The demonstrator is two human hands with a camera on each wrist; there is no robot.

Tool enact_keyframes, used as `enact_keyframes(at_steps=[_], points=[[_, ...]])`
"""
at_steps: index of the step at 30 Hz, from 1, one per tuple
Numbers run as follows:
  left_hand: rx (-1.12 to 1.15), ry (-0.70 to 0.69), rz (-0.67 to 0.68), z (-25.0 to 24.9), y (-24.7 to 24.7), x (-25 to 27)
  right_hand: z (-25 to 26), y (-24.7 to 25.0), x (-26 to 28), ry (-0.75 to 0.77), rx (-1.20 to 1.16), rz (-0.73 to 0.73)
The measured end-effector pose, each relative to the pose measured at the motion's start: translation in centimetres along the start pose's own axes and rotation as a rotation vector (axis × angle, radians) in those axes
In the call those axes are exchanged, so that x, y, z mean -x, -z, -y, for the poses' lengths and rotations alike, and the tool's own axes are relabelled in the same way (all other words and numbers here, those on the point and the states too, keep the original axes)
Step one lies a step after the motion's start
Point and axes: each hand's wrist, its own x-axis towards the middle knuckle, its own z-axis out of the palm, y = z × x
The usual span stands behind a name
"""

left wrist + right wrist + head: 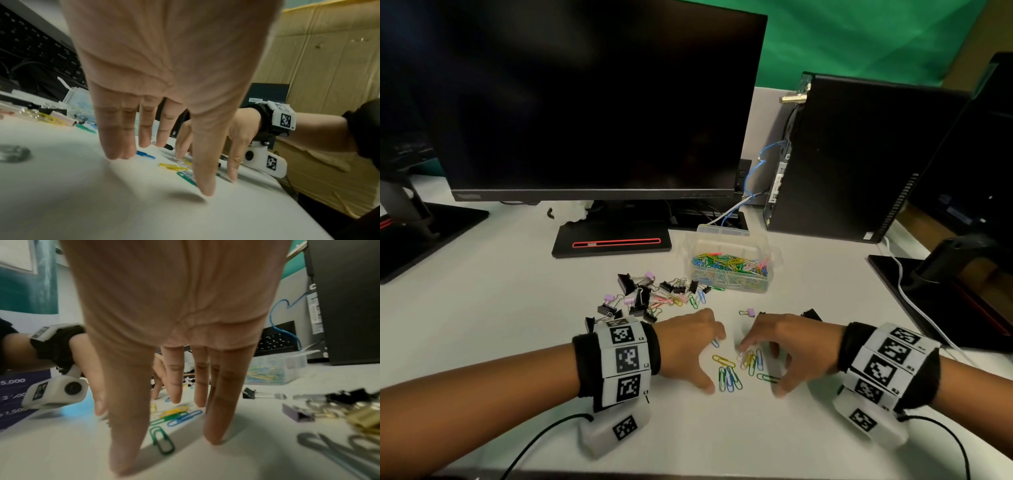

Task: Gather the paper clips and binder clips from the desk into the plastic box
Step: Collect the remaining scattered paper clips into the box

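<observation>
Several coloured paper clips [736, 371] lie loose on the white desk between my two hands. My left hand [715, 362] stands on its straight fingertips [117, 154] just left of them, with a blue paper clip [146, 155] beside its fingers. My right hand [760, 369] stands on its fingertips [216, 438] to their right, its fingers reaching over the clips. A green paper clip [162, 441] lies between its thumb and fingers. Neither hand holds anything. The clear plastic box [732, 263], open and part full of paper clips, stands further back. A pile of binder clips [647, 294] lies left of it.
A purple binder clip [750, 312] and a black one [811, 313] lie just behind my right hand. A dark monitor [592, 102] on its stand [613, 240] and a computer tower [859, 157] close the back. Another monitor base [945, 291] and a white cable lie at right.
</observation>
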Motion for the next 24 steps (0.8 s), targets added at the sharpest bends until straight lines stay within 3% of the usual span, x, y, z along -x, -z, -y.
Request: enact_keyframes(at_steps=[6, 12, 24], points=[[-0.016, 0.083, 0.047, -0.2, -0.1, -0.8, -0.3, -0.4, -1.1, -0.036, -0.086, -0.044], [0.122, 0.039, 0.009, -1.7, -0.9, -1.7, -0.5, -0.5, -2.3, -0.030, -0.205, -0.086], [0.189, 0.009, 0.019, -2.2, -1.3, -2.1, -0.7, -0.7, -2.4, -0.016, -0.174, -0.008]])
